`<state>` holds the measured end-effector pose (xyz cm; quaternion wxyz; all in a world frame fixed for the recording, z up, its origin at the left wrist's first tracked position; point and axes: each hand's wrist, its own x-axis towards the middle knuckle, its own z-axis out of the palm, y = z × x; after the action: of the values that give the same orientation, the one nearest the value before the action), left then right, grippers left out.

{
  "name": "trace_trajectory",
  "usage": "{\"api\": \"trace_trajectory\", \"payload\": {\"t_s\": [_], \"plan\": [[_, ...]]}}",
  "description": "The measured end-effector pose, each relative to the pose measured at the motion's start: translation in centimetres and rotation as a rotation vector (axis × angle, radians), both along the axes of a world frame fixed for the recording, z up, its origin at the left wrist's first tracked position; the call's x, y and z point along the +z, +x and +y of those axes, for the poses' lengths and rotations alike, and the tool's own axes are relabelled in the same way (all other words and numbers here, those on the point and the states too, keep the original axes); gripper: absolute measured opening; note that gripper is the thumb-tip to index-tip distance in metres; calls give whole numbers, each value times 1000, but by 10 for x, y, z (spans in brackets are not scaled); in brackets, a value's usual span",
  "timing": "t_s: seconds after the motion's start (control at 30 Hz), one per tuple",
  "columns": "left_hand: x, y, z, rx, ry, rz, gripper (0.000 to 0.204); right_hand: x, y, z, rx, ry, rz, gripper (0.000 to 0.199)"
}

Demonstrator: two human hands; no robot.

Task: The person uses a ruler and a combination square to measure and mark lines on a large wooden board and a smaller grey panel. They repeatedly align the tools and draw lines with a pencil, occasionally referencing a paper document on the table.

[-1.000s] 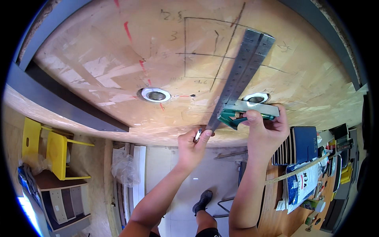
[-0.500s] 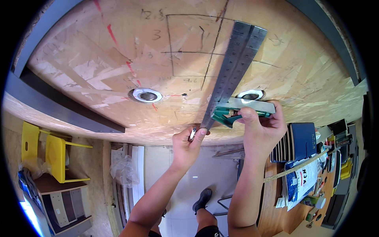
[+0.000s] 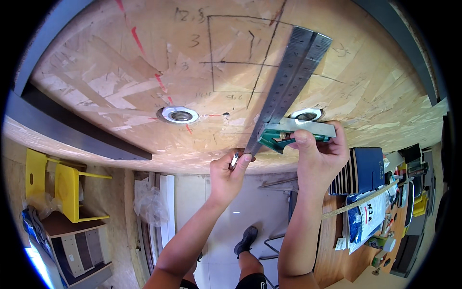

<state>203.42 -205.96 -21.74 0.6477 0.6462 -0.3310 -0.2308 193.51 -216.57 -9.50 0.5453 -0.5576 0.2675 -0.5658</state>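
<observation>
A large strand-board panel (image 3: 96,82) fills the upper view, with pencil lines and red marks on it. A steel ruler blade (image 3: 293,67) lies diagonally across it, running through a green combination-square head (image 3: 274,137). My right hand (image 3: 320,159) grips that head against the board's near edge. My left hand (image 3: 228,171) pinches a small metal pencil or scriber (image 3: 234,160) at the ruler's lower end. Two metal threaded inserts sit in the board, one (image 3: 180,114) left of the ruler, one (image 3: 306,114) just above my right hand.
A dark metal bar (image 3: 72,132) runs under the board's left side. Below are yellow chairs (image 3: 53,185), a small shelf unit (image 3: 72,245), plastic wrap (image 3: 151,204), and a cluttered wooden bench (image 3: 365,212) with books and tools at right. My shoe (image 3: 246,239) is on the pale floor.
The view has shifted so the board, ruler and both hands sit slightly lower-left to higher in frame; both hands keep the same hold on the square and the marking tool.
</observation>
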Motion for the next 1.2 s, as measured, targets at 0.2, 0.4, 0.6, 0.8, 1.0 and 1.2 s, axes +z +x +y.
{"api": "trace_trajectory", "payload": {"t_s": [0.2, 0.4, 0.6, 0.8, 1.0, 1.2], "plan": [[3, -1, -1, 7, 10, 17, 28, -2, 0, -2, -10, -23, -13, 38], [4, -2, -1, 15, 4, 1, 26, 0, 2, -1, -39, -12, 13, 35], [-1, -1, -3, 39, -20, 6, 27, 6, 4, 2, -30, -4, -16, 35], [-6, -3, -6, 45, -65, 46, 27, 2, 3, -2, -68, -64, 34, 35], [-2, -1, -1, 13, 7, 72, 25, 7, 4, 1, -74, -16, 32, 33], [4, -3, 1, 8, 61, 26, 26, 8, 3, 5, -37, 62, 1, 31]]}}
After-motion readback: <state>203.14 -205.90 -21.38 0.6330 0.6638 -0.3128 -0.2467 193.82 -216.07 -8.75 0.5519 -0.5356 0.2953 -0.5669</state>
